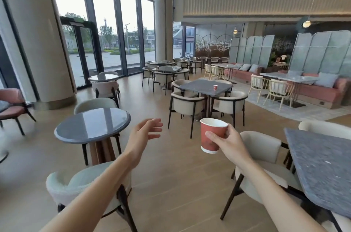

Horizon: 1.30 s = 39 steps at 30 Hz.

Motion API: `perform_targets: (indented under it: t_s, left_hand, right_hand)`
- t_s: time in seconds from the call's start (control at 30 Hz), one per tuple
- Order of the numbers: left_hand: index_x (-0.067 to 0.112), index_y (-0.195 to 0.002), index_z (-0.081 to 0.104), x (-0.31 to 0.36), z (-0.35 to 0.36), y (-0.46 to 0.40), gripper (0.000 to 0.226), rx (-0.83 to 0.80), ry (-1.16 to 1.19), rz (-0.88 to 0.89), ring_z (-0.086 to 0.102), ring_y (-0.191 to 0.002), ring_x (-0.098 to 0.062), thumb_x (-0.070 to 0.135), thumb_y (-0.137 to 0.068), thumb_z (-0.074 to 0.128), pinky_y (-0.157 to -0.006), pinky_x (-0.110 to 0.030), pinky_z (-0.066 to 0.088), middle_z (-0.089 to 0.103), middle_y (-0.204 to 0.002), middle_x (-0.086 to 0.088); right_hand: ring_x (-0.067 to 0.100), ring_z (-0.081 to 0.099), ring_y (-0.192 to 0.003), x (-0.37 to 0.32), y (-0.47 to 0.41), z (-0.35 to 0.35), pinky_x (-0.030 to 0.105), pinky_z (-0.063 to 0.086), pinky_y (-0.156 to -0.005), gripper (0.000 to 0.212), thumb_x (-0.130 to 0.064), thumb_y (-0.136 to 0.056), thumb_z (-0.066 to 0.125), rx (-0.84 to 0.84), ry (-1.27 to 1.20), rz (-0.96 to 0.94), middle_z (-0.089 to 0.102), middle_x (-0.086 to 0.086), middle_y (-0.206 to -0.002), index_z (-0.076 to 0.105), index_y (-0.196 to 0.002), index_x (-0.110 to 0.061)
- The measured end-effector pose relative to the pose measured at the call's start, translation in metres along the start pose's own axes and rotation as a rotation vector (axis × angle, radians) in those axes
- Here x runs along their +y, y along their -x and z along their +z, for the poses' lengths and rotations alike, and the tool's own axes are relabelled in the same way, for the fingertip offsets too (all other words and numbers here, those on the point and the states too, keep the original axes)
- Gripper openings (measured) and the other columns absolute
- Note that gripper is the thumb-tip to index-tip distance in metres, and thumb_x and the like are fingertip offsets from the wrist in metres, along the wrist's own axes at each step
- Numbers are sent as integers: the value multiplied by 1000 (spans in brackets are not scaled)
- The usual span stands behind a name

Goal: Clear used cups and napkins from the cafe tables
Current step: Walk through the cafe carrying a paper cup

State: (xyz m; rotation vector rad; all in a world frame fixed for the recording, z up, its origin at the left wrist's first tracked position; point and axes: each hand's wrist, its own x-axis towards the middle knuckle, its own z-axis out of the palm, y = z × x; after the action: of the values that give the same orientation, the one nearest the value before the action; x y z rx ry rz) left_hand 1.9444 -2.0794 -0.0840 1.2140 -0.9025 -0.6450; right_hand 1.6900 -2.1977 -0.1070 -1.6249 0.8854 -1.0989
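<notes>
Right hand (230, 141) fingers round red cup (212, 135), left hand (145, 132) fingers loose, above bare floor (176, 184) between tables.

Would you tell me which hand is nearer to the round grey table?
Left. The left hand hangs open just right of the round grey table; the right hand is farther right.

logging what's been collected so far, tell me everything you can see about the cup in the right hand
The red paper cup has a white rim and a white band at its base, with a faint darker print on its side. It is lidless and tilted slightly, its mouth showing a pale inside; whether anything is in it cannot be told. The right hand grips it in mid-air from the right, thumb across the front. Nothing else touches it.
</notes>
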Motion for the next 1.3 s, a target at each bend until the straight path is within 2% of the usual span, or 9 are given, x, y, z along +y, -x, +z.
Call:
perform_targets:
  t_s: [0.2, 0.4, 0.57, 0.73, 0.87, 1.0, 1.2, 1.3]
  left_hand:
    - [9, -105, 76, -51, 6, -147, 22, 14, -19, 0, 72, -103, -30, 18, -102, 57, -91, -42, 59, 78, -104, -10]
    - [15, -103, 78, -75, -9, -297, 21, 76, -38, 11, 74, -98, -25, 27, -99, 61, -85, -37, 58, 79, -102, -6]
    - [12, -106, 76, -111, -25, -409, 22, 121, -51, -32, 74, -96, -26, 20, -104, 56, -84, -38, 59, 79, -100, -7]
    - [11, -104, 76, -176, -21, -524, 24, 125, -41, -69, 74, -95, -28, 12, -104, 53, -86, -42, 60, 79, -99, -11]
    - [8, -104, 75, -223, -20, -634, 25, 111, -10, -107, 72, -94, -30, 9, -103, 51, -88, -46, 59, 77, -101, -16]
    - [6, -104, 75, -243, -26, -752, 24, 116, 15, -139, 71, -89, -27, 8, -103, 51, -84, -44, 59, 76, -97, -16]
    - [5, -104, 74, -259, -11, -900, 25, 97, 1, -138, 70, -86, -25, 7, -103, 49, -82, -42, 58, 74, -96, -16]
    - [5, -104, 74, -271, 2, -972, 25, 88, -13, -120, 70, -85, -23, 7, -103, 49, -84, -43, 58, 74, -95, -14]
  right_hand:
    - [-9, 68, -92, 50, -145, 33, 9, 51, -71, 39, -26, -84, 84, -12, -66, -11, 73, -13, -112, 62, -116, -29]
    - [-3, 71, -95, 77, -301, 78, 16, 52, -76, 39, -21, -84, 84, -60, -83, 18, 75, -6, -112, 65, -117, -21]
    - [-1, 71, -96, 103, -414, 120, 15, 53, -75, 42, -22, -81, 86, -110, -71, 19, 76, -8, -110, 65, -118, -22]
    - [-1, 71, -96, 160, -519, 159, 16, 54, -75, 43, -27, -79, 87, -134, -34, 62, 77, -10, -108, 65, -116, -24]
    - [3, 71, -100, 196, -624, 190, 23, 55, -86, 44, -26, -80, 87, -138, 12, 79, 76, -8, -111, 64, -118, -24]
    - [-1, 71, -96, 204, -737, 209, 20, 55, -79, 43, -29, -79, 86, -138, 56, 79, 77, -9, -109, 65, -117, -25]
    - [7, 69, -108, 218, -887, 229, 34, 55, -96, 44, -30, -82, 85, -93, 50, 62, 75, -10, -114, 65, -121, -26]
    - [7, 70, -108, 240, -960, 249, 35, 55, -97, 44, -30, -82, 85, -97, 32, 52, 75, -11, -114, 65, -121, -27]
